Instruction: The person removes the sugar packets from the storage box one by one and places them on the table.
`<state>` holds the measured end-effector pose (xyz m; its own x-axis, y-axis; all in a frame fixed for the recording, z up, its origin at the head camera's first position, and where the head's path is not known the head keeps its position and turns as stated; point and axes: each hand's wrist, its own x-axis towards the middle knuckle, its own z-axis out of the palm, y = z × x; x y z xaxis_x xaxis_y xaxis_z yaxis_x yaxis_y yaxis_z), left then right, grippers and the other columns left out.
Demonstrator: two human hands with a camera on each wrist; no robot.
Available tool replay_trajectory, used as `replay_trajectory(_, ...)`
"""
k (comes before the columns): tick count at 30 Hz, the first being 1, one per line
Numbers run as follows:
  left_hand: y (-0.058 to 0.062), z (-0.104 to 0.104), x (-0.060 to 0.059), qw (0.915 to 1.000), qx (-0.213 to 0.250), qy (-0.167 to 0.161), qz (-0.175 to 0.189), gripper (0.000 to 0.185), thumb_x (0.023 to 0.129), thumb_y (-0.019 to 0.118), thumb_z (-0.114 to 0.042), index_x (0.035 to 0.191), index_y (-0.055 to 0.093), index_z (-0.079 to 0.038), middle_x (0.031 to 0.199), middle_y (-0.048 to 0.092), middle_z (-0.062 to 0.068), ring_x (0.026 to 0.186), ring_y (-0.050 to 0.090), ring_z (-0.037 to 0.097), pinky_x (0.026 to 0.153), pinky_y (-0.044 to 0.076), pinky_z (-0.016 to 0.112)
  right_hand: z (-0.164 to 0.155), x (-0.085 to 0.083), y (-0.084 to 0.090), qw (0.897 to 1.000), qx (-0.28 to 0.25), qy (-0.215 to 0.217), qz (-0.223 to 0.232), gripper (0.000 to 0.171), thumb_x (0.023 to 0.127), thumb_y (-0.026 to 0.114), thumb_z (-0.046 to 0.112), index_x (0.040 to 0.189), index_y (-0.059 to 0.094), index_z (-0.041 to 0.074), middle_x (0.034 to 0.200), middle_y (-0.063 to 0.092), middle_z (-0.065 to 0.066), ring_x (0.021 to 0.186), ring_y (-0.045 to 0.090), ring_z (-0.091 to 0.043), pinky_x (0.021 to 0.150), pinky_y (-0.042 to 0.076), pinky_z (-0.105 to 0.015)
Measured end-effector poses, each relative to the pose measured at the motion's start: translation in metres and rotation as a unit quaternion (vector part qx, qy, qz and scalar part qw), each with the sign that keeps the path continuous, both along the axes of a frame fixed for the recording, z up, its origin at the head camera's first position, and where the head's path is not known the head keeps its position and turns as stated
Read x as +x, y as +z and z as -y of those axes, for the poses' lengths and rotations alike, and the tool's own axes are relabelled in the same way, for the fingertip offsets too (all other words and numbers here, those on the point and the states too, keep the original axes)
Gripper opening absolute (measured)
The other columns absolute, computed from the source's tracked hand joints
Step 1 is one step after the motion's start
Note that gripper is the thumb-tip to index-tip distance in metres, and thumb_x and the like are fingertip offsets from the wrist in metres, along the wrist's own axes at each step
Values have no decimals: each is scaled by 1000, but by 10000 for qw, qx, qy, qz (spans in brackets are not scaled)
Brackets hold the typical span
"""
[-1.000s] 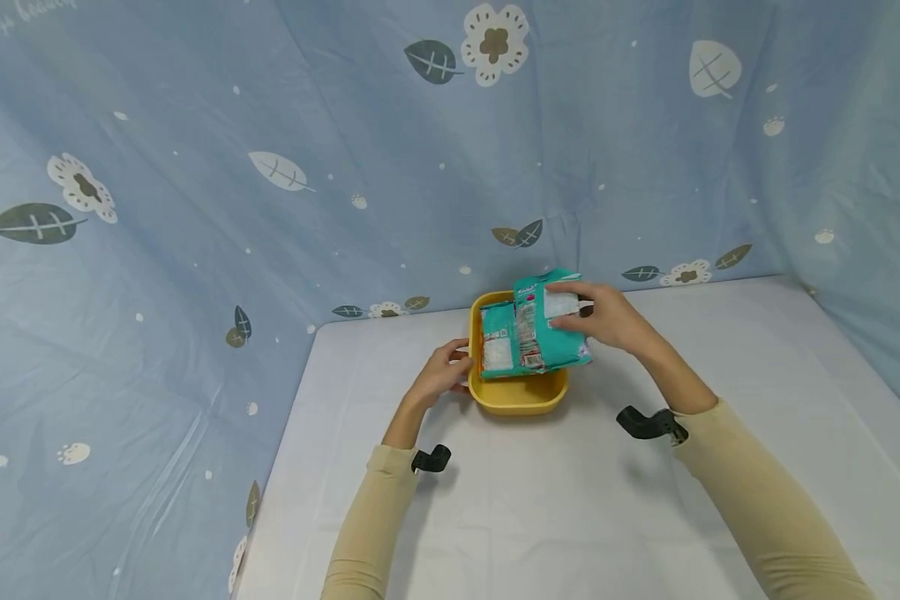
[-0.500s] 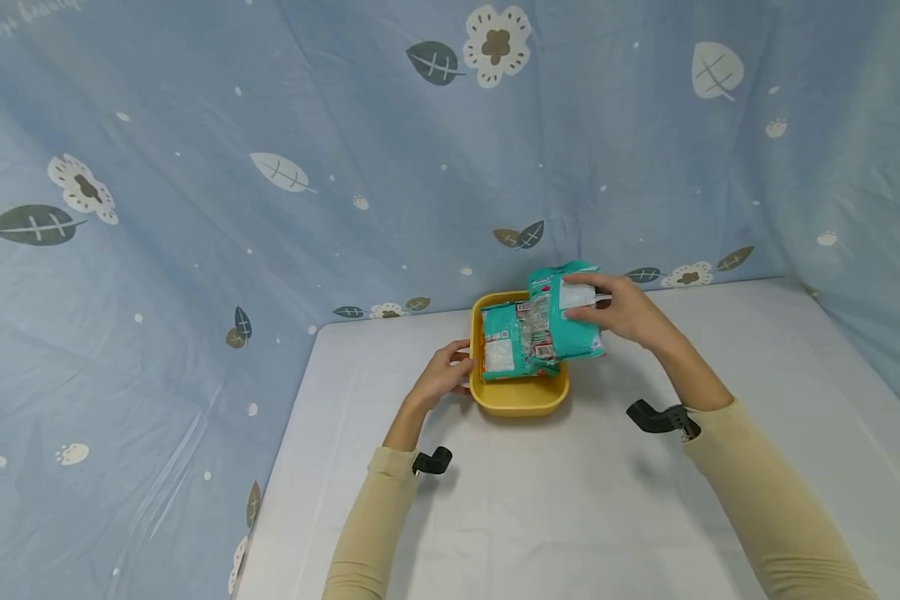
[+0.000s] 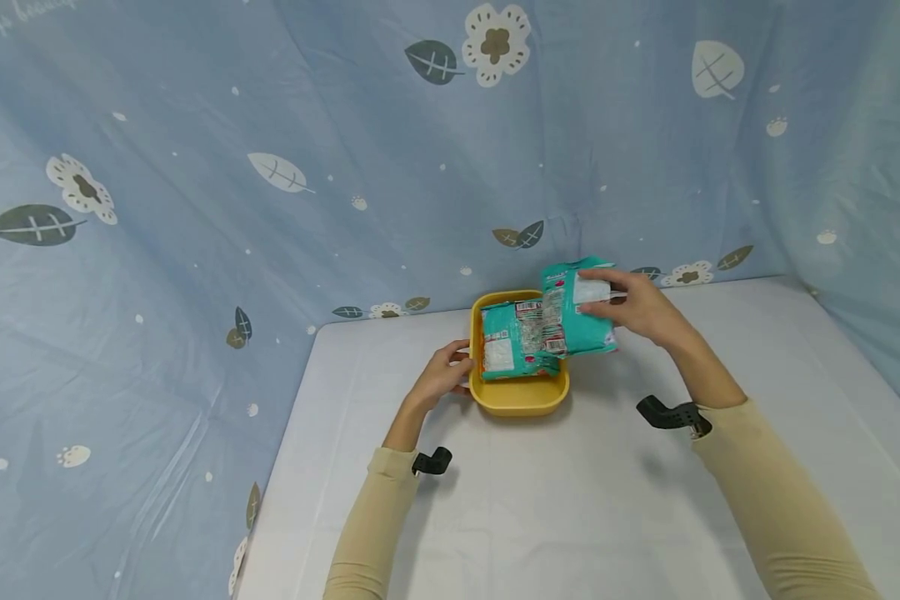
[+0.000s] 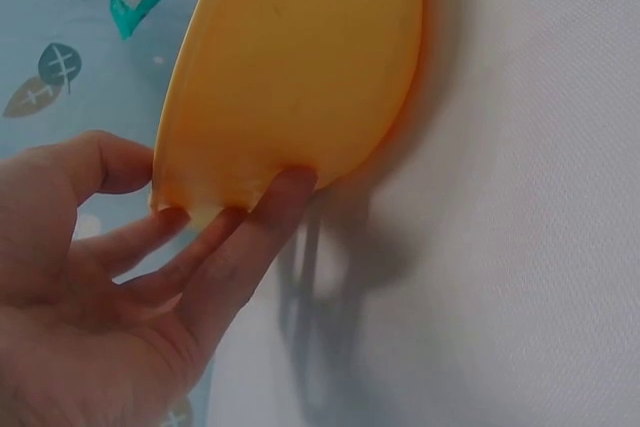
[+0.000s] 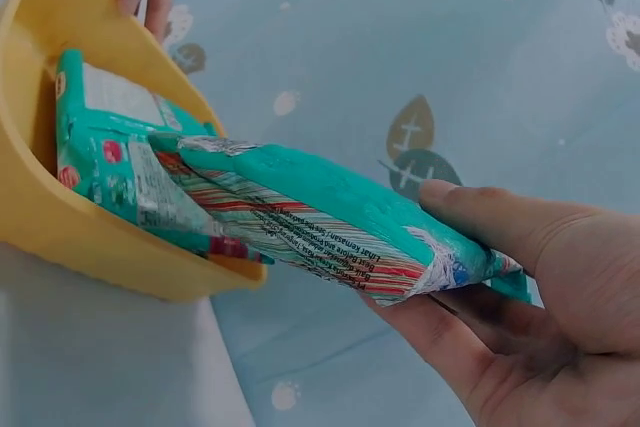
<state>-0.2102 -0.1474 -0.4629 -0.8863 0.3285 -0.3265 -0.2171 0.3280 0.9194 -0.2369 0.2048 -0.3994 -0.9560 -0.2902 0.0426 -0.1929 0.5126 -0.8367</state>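
Observation:
A yellow plastic tub (image 3: 519, 402) stands on the table by the back cloth. My left hand (image 3: 441, 373) holds its left side, and in the left wrist view the fingertips (image 4: 290, 187) lie against its outer wall with the thumb at the rim. Inside the tub lies a teal printed packet (image 3: 498, 339) with a pale label. My right hand (image 3: 640, 307) pinches a second teal packet (image 3: 588, 327) between thumb and fingers. That packet is tilted above the tub's right rim, its left end overlapping the first packet in the head view. Striped print shows on its underside (image 5: 300, 237).
White cloth covers the table (image 3: 540, 500). A blue patterned curtain (image 3: 390, 167) hangs along its back and left side. Black camera mounts sit on both wrists, the right mount (image 3: 671, 414) near the tan sleeve's cuff.
My right hand has moved the held packet right and slightly toward the back, uncovering more of the packet in the tub. My left hand has stayed at the tub's side.

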Motion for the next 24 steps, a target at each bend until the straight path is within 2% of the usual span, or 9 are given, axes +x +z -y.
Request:
replay_trajectory(3,3,0,3,10000,34,-32,-39,56,101,48,-13,153,29,-4,142,45,27,117,60,44,90,57,55,-5,-1,-2,10000,-5,-55,48,60,91,70,31,146,48,20,135,56,-17,93,69,-19,67,61,-27)
replay_trajectory(5,2,0,2,9999,70,-40,-65,56,101,48,-13,153,29,-4,142,45,27,117,60,45,90,56,56,-8,-2,-2,9999,-43,-101,67,60,91,70,31,146,48,21,134,57,-15,90,68,-16,67,60,-26)
replay_trajectory(10,-16,3,-6,9999,108,67,-45,56,101,48,-13,153,29,-6,142,45,26,116,61,45,87,57,57,-14,-1,-2,9997,-170,-128,111,60,91,70,30,146,47,20,128,60,-17,85,67,-9,66,61,-26)
replay_trajectory(15,-31,4,-10,9996,35,249,-132,53,101,51,-18,152,36,-13,140,48,21,112,64,39,82,61,51,-19,1,-1,9993,-260,-200,149,59,92,69,30,146,48,20,126,60,-17,84,67,-7,67,62,-26)
replay_trajectory(19,-33,3,-9,9992,-12,323,-229,50,100,52,-20,149,40,-16,137,51,18,109,66,35,78,63,45,-23,2,-1,9993,-228,-242,172,60,92,69,32,147,47,20,131,57,-16,84,67,-5,67,61,-26)
replay_trajectory(24,-32,3,-8,9990,-23,357,-281,51,100,52,-20,149,40,-16,136,52,17,106,68,31,75,64,42,-26,3,-3,9993,-165,-279,164,60,93,68,30,147,46,19,134,54,-15,82,66,-8,67,61,-25)
